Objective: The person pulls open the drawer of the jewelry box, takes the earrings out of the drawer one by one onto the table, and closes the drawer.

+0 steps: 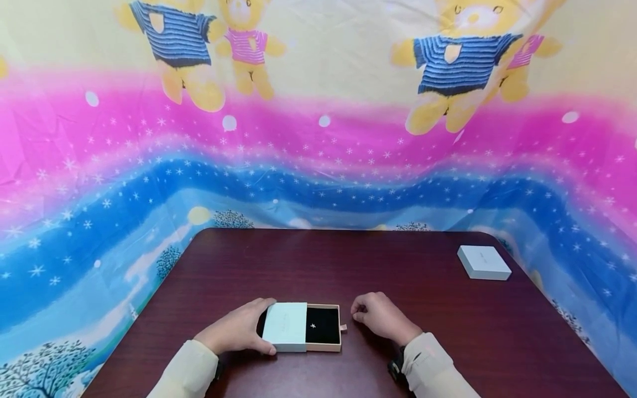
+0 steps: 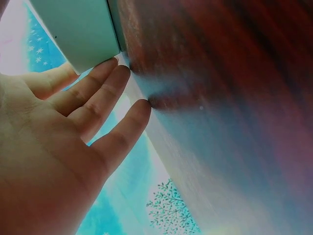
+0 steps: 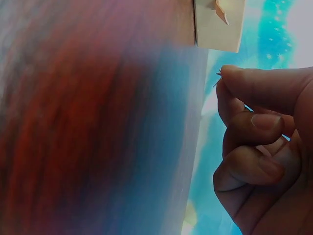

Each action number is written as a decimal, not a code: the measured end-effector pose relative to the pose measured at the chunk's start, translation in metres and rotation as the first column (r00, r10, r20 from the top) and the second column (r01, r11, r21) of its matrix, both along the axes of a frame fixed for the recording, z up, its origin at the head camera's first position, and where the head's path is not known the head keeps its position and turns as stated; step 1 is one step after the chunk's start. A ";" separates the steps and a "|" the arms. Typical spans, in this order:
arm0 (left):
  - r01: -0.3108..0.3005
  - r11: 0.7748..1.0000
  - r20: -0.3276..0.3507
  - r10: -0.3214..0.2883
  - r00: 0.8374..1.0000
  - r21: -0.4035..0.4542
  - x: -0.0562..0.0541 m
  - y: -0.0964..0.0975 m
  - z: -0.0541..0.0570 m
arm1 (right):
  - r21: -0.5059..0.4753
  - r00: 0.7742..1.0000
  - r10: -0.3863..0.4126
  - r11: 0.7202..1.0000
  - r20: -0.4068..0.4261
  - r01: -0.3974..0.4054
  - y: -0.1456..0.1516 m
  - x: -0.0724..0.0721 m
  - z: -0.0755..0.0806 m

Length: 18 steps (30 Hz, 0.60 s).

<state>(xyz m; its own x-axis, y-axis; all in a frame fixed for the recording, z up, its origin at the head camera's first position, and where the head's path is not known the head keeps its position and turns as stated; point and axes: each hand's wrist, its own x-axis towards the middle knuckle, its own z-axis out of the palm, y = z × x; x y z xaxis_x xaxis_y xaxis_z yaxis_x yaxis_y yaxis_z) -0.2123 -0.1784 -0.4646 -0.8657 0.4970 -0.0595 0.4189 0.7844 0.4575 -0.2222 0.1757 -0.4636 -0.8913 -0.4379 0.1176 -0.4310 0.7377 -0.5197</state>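
Note:
A pale mint drawer-style jewelry box (image 1: 285, 325) lies on the table, its inner tray (image 1: 326, 347) slid partly out to the right. On the tray's black pad (image 1: 327, 327) sits a small silvery star-shaped piece (image 1: 313, 326). My left hand (image 1: 238, 330) holds the box's left end, thumb at the front edge and fingers at the back. Right of the tray's pull tab (image 1: 343, 328), my right hand (image 1: 380, 316) is apart from the box. Between its thumb and index finger it pinches a tiny pointed piece (image 3: 218, 74), mostly hidden by the fingertips.
A second closed white box (image 1: 484, 262) rests near the table's far right corner. The dark red-brown wooden table (image 1: 318, 260) meets a printed cloth backdrop (image 1: 318, 155) with bears and snowflakes behind and at the sides.

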 end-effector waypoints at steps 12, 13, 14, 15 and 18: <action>0.004 1.000 -0.006 -0.004 1.000 -0.002 0.000 0.001 0.000 | 0.008 1.000 -0.005 1.000 0.004 0.005 0.000 -0.003 -0.001; 0.005 1.000 -0.008 -0.005 1.000 -0.001 0.000 0.001 0.000 | 0.014 1.000 -0.010 1.000 0.002 0.010 0.000 -0.004 -0.001; 0.005 1.000 -0.009 -0.005 1.000 -0.001 0.000 0.001 0.000 | 0.017 1.000 -0.014 1.000 0.001 0.014 0.000 -0.005 -0.001; 0.006 1.000 -0.011 -0.006 1.000 -0.002 0.000 0.001 0.001 | 0.021 1.000 -0.016 1.000 0.001 0.016 0.000 -0.005 -0.001; 0.010 1.000 -0.016 -0.010 1.000 0.000 0.000 0.001 0.001 | 0.027 1.000 -0.022 0.999 -0.002 0.023 -0.001 -0.006 -0.001</action>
<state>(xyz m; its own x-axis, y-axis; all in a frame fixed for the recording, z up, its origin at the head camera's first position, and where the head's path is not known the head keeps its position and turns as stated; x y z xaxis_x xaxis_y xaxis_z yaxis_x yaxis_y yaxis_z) -0.2119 -0.1778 -0.4634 -0.8617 0.5054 -0.0457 0.4336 0.7801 0.4511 -0.2287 0.1748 -0.4650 -0.9008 -0.4208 0.1073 -0.4149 0.7611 -0.4986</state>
